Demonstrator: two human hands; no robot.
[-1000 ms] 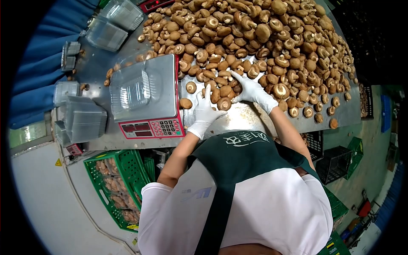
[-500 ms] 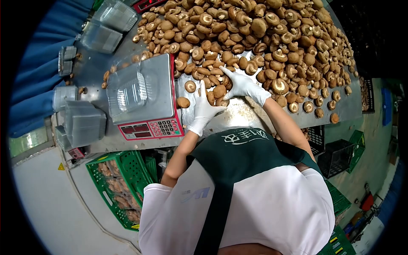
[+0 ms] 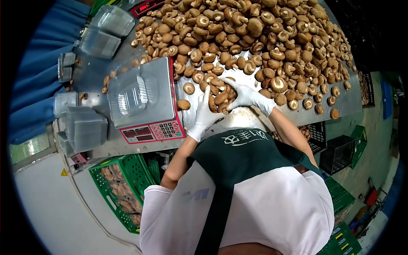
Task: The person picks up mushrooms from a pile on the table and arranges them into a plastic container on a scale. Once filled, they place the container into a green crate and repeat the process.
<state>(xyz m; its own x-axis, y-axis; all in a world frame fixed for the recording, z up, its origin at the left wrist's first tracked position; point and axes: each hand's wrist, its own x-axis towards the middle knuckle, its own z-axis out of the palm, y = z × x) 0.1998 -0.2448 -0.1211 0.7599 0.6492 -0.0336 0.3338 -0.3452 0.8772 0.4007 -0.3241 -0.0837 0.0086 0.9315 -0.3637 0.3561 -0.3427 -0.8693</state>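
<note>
My left hand (image 3: 205,114), in a white glove, curves against the left side of a small cluster of brown mushrooms (image 3: 221,98) on the metal table. From the right, my right hand (image 3: 247,95), also gloved, wraps round the same cluster. The mushrooms lie between both palms, partly covered by the fingers. Behind them spreads a large heap of mushrooms (image 3: 293,55). Left of my hands stands a red-framed scale (image 3: 163,91) with an empty clear plastic tray (image 3: 132,97) on its plate.
Stacked clear containers (image 3: 87,127) stand at the table's left edge, with more (image 3: 100,41) at the upper left. A second scale (image 3: 146,6) is at the top. Green crates (image 3: 140,180) and a black crate (image 3: 338,154) sit below the table.
My right hand has come down and closed in on the mushrooms. More mushrooms are now bunched between my hands, and some table behind them is uncovered.
</note>
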